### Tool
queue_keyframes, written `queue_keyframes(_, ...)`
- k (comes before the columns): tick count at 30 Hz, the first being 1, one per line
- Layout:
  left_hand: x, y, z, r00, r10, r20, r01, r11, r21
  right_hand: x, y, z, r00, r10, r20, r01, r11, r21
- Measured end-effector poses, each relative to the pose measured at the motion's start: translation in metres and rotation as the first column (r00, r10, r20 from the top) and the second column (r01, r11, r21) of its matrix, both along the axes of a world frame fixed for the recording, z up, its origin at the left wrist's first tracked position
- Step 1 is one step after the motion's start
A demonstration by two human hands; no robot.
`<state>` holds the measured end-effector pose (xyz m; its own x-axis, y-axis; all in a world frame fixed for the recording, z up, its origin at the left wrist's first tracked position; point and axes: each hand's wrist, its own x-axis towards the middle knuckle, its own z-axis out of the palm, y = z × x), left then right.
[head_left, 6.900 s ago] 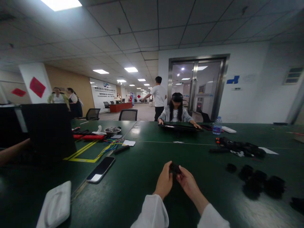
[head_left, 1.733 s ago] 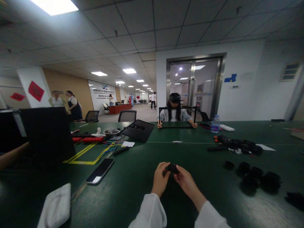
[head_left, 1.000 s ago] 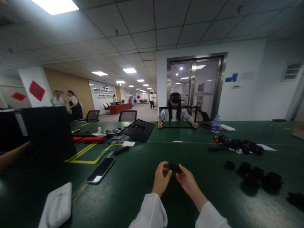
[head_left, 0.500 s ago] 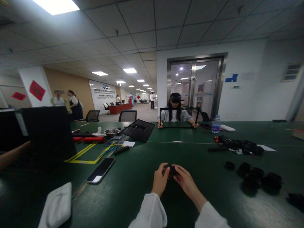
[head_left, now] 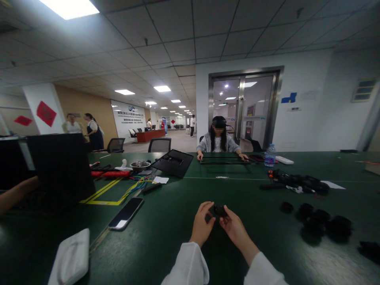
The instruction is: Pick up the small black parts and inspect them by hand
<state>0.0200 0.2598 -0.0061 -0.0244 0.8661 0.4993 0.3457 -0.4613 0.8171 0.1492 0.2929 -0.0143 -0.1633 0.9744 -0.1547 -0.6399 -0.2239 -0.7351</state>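
Note:
A small black part [head_left: 220,210], its exact kind too small to make out, is held above the green table [head_left: 166,245]. My right hand [head_left: 236,227] pinches it between thumb and fingers from the right. Close by on the left, my left hand [head_left: 202,224] has its thumb and index finger apart, the index fingertip near the part's edge. The gap between those fingers looks dark, and I cannot make out any object in it. Several black round parts [head_left: 314,225] lie on the table to the right.
Across the table a person [head_left: 219,138] holds a black rectangular frame [head_left: 222,163] low over the surface. To my left lie a phone [head_left: 127,213], a white case [head_left: 71,257] and a black panel [head_left: 175,163]. A water bottle [head_left: 270,155] and a black bundle [head_left: 297,180] stand farther right.
My left thumb and index finger have parted, and the black part now sits with my right hand, turned a little. The person opposite has lowered the frame from upright toward the table.

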Motion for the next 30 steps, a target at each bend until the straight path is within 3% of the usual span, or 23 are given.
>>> queue_keyframes(4,0.000,0.002,0.000,1.000,0.007,-0.017,-0.007,1.000,0.016,-0.005,-0.005,0.003,0.996,0.015,0.088,-0.024,0.995,0.099)
queue_keyframes(9,-0.001,0.002,-0.001,0.998,0.035,-0.045,-0.036,0.999,-0.036,-0.005,-0.009,0.009,0.993,0.031,0.117,-0.045,0.992,0.121)
queue_keyframes(15,0.000,0.004,-0.006,0.997,0.042,0.069,-0.027,0.977,-0.210,-0.006,-0.012,0.009,0.976,0.065,0.209,-0.109,0.973,0.205)
queue_keyframes(20,0.001,0.003,-0.005,0.994,0.026,0.103,-0.001,0.971,-0.239,-0.006,-0.011,0.010,0.979,0.060,0.194,-0.097,0.978,0.185)
queue_keyframes(25,0.002,0.000,0.002,0.999,0.031,0.023,-0.028,0.994,-0.110,-0.005,-0.007,0.011,0.998,-0.038,0.055,0.035,0.997,0.063)
queue_keyframes(30,0.001,-0.001,0.004,0.998,0.053,-0.024,-0.052,0.999,0.009,-0.007,-0.009,0.010,0.990,-0.010,0.143,-0.007,0.992,0.123)
